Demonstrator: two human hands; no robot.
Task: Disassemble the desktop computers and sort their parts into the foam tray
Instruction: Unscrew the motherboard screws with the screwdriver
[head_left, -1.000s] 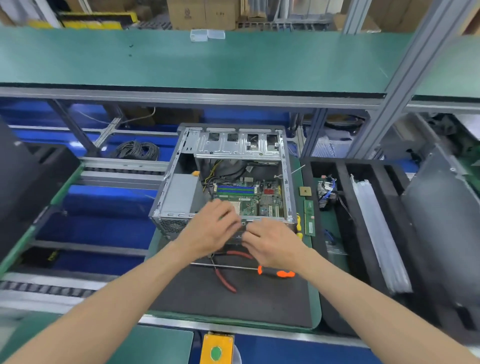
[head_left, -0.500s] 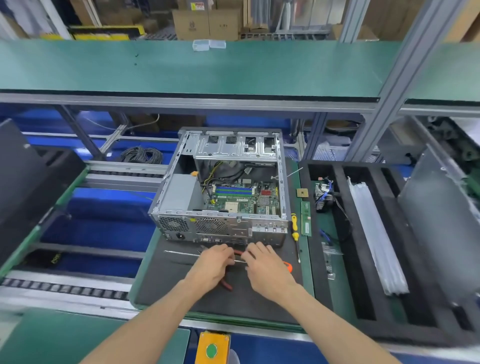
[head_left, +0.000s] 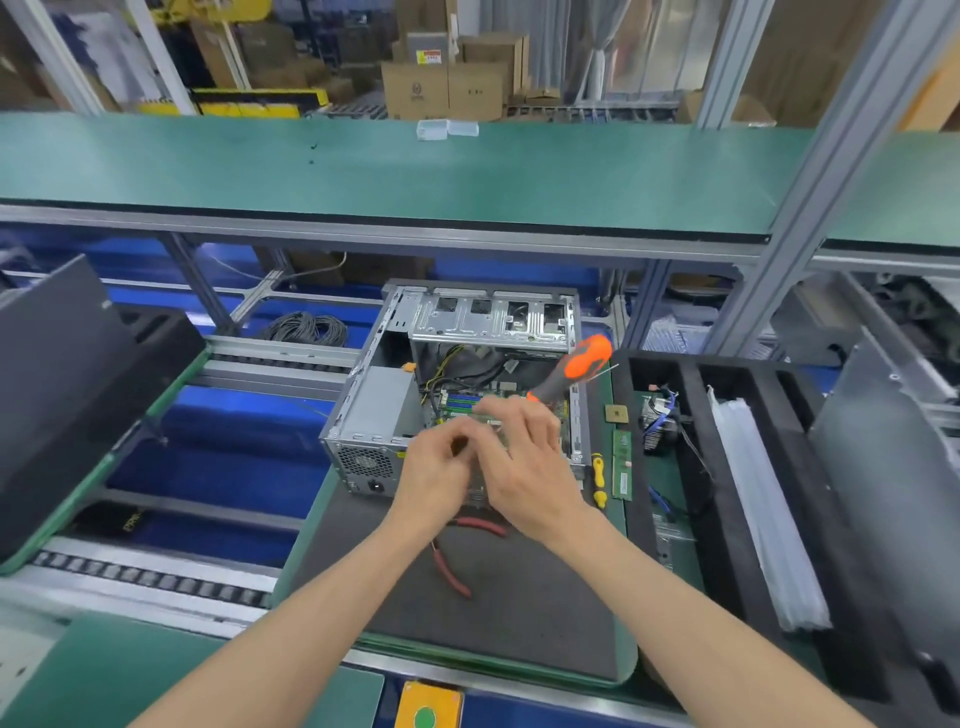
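Your right hand (head_left: 524, 467) grips the orange-and-black-handled screwdriver (head_left: 571, 371) over the open grey metal computer case (head_left: 363, 415), your left hand (head_left: 441, 467) curls beside it, its hold unclear; no writing is legible.

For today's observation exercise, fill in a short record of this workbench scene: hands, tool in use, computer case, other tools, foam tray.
right hand: grips the orange-handled screwdriver
left hand: fingers curled beside the right; any hold unclear
computer case: open, motherboard visible
other tools: red-handled pliers on the mat, yellow screwdriver beside the case
foam tray: right of the case, holding parts
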